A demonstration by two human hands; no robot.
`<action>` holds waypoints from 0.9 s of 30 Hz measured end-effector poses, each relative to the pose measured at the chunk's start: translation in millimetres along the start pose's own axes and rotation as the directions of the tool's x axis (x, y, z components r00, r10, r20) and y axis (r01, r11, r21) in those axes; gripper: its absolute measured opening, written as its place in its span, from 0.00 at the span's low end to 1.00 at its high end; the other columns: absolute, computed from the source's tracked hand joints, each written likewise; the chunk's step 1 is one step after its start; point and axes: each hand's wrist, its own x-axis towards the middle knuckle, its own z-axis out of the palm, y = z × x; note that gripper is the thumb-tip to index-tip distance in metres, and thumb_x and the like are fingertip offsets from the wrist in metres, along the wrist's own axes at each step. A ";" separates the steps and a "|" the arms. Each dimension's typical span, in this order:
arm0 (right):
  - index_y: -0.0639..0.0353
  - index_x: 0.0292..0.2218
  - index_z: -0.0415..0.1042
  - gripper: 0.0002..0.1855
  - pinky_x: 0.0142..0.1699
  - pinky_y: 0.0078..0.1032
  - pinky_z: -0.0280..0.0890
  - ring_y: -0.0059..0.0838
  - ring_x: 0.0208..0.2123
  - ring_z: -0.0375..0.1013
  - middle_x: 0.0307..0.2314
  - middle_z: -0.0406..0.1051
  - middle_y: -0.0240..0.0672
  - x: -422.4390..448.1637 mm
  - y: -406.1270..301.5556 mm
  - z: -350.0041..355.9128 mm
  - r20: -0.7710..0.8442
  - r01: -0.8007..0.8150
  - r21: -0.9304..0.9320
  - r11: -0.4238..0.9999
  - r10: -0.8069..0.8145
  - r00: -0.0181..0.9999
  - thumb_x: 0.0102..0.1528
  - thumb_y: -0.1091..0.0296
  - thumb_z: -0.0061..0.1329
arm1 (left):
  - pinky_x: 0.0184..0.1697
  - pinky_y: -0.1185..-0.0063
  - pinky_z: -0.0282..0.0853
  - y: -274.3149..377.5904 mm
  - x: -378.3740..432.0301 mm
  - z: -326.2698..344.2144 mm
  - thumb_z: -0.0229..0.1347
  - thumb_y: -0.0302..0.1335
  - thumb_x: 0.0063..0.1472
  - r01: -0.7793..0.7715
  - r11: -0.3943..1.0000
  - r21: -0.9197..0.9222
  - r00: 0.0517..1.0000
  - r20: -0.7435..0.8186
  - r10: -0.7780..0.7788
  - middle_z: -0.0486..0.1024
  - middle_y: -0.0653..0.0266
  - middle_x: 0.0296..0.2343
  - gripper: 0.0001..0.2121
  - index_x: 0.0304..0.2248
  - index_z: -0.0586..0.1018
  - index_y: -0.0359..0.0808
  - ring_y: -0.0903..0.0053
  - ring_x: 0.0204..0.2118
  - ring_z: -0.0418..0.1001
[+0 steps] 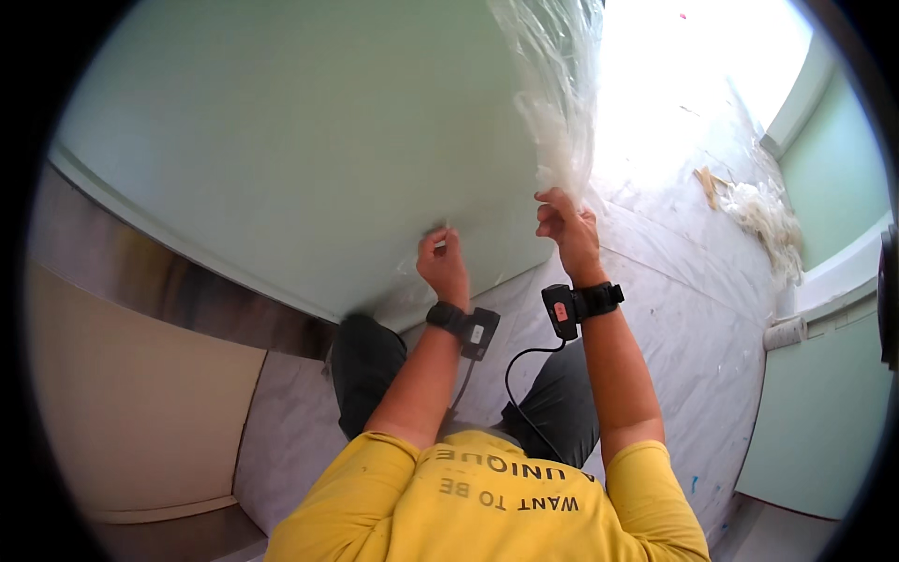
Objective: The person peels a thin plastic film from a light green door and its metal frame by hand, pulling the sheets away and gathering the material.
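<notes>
A large pale green panel, perhaps a door, fills the area in front of me. My left hand is close to its lower part, thumb and index finger pinched together. Whether a thin piece of clear film is between those fingertips is too small to tell. A long bunched strip of clear plastic film hangs along the panel's right edge and narrows down to my right hand. The fingers of that hand are curled on the film's lower end, partly hiding it.
Crumpled plastic film and a tan strip lie on the marble-patterned floor at right. A whitish roll is beside the green wall. A beige panel stands at left. Cabled black devices are strapped to both wrists.
</notes>
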 end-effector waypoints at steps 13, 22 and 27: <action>0.62 0.30 0.71 0.12 0.26 0.20 0.64 0.23 0.21 0.68 0.21 0.70 0.33 38.1 92.8 23.9 0.102 -0.126 -0.572 0.810 0.224 0.969 0.45 0.64 0.49 | 0.25 0.88 0.62 -6.9 10.7 -6.2 0.54 0.21 0.50 -0.279 0.958 0.070 0.953 0.145 0.267 0.70 0.70 0.18 0.04 0.22 0.72 0.31 0.88 0.21 0.65; 0.53 0.31 0.70 0.19 0.31 0.33 0.64 0.39 0.29 0.70 0.25 0.71 0.39 28.7 72.8 83.5 0.215 0.219 -0.884 0.414 -0.057 0.975 0.40 0.50 0.48 | 0.27 0.86 0.64 -13.4 10.8 -18.5 0.54 0.20 0.49 -0.377 0.909 0.179 0.920 0.188 0.344 0.71 0.68 0.19 0.04 0.22 0.72 0.30 0.85 0.22 0.67; 0.55 0.29 0.70 0.15 0.30 0.33 0.64 0.42 0.26 0.70 0.23 0.70 0.40 32.0 93.5 79.0 0.199 0.241 -0.902 0.357 -0.153 0.968 0.41 0.55 0.47 | 0.26 0.88 0.63 -10.3 1.6 -20.3 0.53 0.22 0.51 -0.400 0.899 0.179 0.899 0.265 0.348 0.70 0.69 0.20 0.04 0.24 0.72 0.30 0.86 0.22 0.67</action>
